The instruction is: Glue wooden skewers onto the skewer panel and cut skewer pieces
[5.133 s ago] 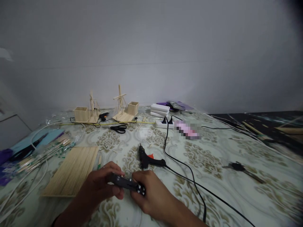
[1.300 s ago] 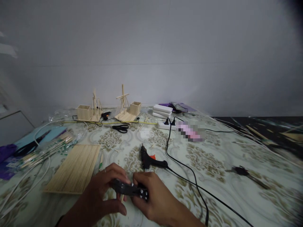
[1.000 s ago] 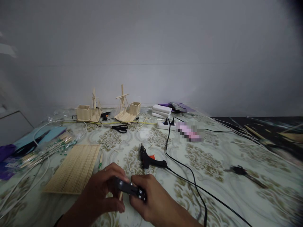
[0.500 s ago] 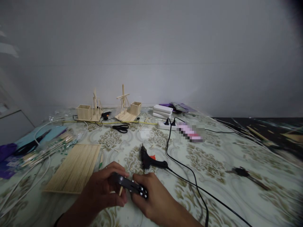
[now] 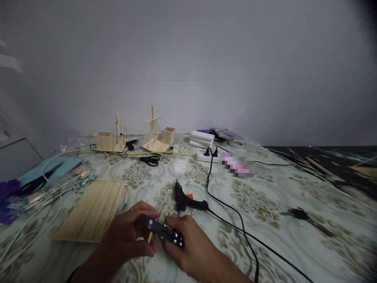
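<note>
- Raised since a second ago: thumb of the left hand (image 5: 129,232), now pinching a short pale wooden stick (image 5: 150,237), near centre
- Right hand (image 5: 188,244), fingers clamped round a dark-grey metal hand tool (image 5: 161,228)!

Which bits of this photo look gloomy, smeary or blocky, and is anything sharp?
Head view: dim, grey light on the wall; head view, right side: soft, stretched, the dark tool smeared; head view, middle: glue gun fairly crisp, the pink thing pixelated into squares.
</note>
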`<state>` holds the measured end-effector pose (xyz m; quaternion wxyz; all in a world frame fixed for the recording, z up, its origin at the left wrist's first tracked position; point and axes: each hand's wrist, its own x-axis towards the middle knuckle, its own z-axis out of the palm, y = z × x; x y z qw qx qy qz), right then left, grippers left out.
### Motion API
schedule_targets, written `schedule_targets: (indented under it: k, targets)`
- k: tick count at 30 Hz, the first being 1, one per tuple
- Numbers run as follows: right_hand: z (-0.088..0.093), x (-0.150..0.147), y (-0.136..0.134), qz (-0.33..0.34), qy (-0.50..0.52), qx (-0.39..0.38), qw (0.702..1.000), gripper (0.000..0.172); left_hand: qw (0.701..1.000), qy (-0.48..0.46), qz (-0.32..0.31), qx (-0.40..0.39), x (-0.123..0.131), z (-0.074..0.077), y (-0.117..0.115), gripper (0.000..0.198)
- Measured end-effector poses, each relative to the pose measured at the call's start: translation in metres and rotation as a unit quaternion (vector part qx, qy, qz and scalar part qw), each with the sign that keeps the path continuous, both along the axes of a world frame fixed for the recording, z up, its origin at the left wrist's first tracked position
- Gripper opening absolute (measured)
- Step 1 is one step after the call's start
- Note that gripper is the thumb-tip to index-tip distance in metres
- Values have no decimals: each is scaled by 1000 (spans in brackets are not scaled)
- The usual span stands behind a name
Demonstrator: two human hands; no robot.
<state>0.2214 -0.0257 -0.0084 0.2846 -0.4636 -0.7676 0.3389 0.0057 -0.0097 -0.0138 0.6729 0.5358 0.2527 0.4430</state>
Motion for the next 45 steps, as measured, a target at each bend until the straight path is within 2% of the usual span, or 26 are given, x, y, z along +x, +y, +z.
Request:
schedule_targets:
  k: [6,13,17,22,27,32,38,45]
  targets:
    - [-3,0,-1,-2,4,6,1000,18,999,-15,-12,33,-1,-14,6,65]
    - [-1,-1,1,-1,-1,4,1000,22,1000,-5,-7,28,0,-5,5,46]
    - [-1,0,1,-1,-7,1,1000,18,1000,5,-6,22,0,-3,4,47]
    - [-3,1,0,-8,-17,10,1000,14,1000,19,12,18,-1,-7,5,63]
    - [-1,0,0,-8,-20,9,1000,18,999,24,12,43,1,-4,6,43]
    - [0,0,1,-6,-8,0,1000,21,997,42,26,61,1,0,5,43]
    - [1,1,0,-5,12,16,1000,23,996,38,24,79,-3,-8,8,44]
    - [-1,-2,-1,17,41,-8,999,17,996,1,7,91,-4,-15,9,46]
